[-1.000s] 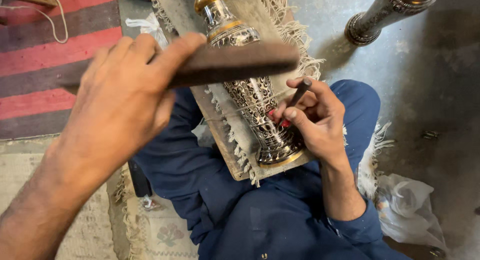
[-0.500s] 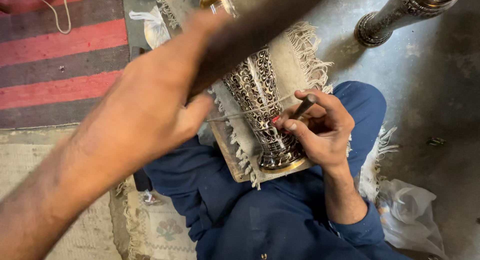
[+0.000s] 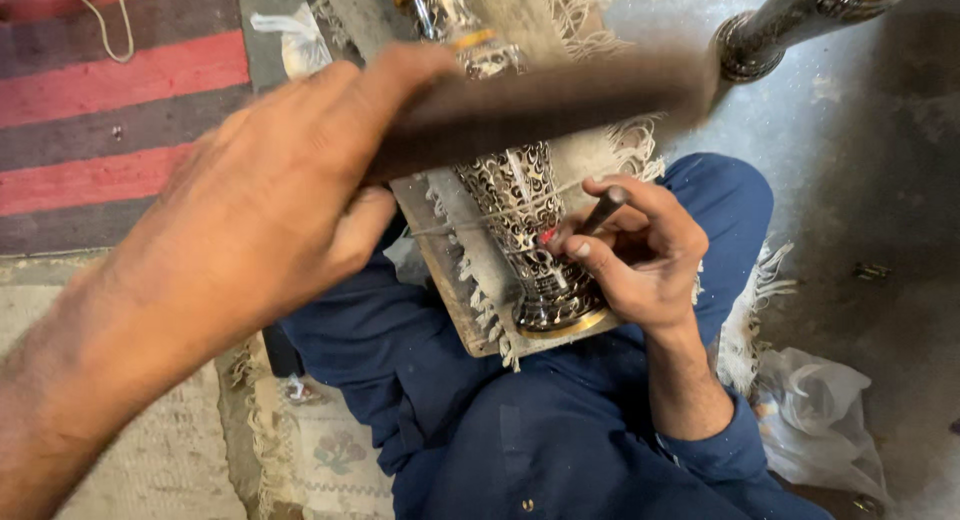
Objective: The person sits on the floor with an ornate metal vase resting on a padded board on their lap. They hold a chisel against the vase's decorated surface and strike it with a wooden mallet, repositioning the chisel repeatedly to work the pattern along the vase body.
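Left hand (image 3: 270, 210) gripped a dark wooden mallet (image 3: 530, 105), raised above the engraved metal vase (image 3: 520, 210) | right hand (image 3: 640, 255) pinched a chisel (image 3: 600, 212) — tip on the vase | vase lay on a fringed board (image 3: 470, 270) across the lap.

Dark blue trousers (image 3: 420, 380) are worn over the crossed legs. The right arm is covered by a matching blue sleeve (image 3: 735, 455), pushed back from the wrist. The left forearm (image 3: 110, 380) is left bare, with no sleeve seen. A red-painted nail (image 3: 547, 236) is seen on the right hand (image 3: 640, 255).
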Motion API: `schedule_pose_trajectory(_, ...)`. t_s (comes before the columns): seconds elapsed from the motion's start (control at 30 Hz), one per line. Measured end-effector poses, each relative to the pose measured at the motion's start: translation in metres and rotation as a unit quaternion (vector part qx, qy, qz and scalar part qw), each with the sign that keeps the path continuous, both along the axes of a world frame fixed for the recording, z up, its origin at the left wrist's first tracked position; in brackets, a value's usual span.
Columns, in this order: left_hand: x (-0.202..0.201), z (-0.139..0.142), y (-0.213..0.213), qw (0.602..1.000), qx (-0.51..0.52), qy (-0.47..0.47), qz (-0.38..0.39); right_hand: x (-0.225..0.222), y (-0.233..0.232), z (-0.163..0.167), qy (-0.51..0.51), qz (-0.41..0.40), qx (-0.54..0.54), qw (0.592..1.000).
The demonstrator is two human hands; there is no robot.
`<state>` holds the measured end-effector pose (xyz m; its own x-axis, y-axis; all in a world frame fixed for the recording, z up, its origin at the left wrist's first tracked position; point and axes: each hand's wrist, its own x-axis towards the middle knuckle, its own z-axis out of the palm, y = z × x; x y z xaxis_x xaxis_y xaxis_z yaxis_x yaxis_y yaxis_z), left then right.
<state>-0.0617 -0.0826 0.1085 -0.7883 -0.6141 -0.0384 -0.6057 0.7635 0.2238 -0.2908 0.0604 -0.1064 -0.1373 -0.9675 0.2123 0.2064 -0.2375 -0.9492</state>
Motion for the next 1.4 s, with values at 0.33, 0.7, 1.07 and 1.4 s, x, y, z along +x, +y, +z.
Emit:
schedule_pose_trajectory(0.33, -0.002, -0.004, -0.004, 0.994, -0.092, -0.035, -0.040, -0.001, 0.000, -0.003, -0.037, 0.021, -0.014, 0.999)
schedule_pose_trajectory(0.7, -0.002, -0.008, -0.007, 0.994, -0.095, -0.027, -0.045, 0.001, 0.000, -0.003, -0.074, 0.036, -0.014, 0.997)
schedule_pose_trajectory(1.07, -0.006, -0.008, -0.014, 0.989, -0.109, -0.086, -0.044, 0.004, -0.001, -0.001, -0.093, 0.032, -0.003, 0.995)
schedule_pose_trajectory(1.4, -0.020, 0.001, -0.019, 0.999, -0.017, -0.041, -0.032, 0.007, -0.001, 0.003, -0.102, -0.017, 0.038, 0.994)
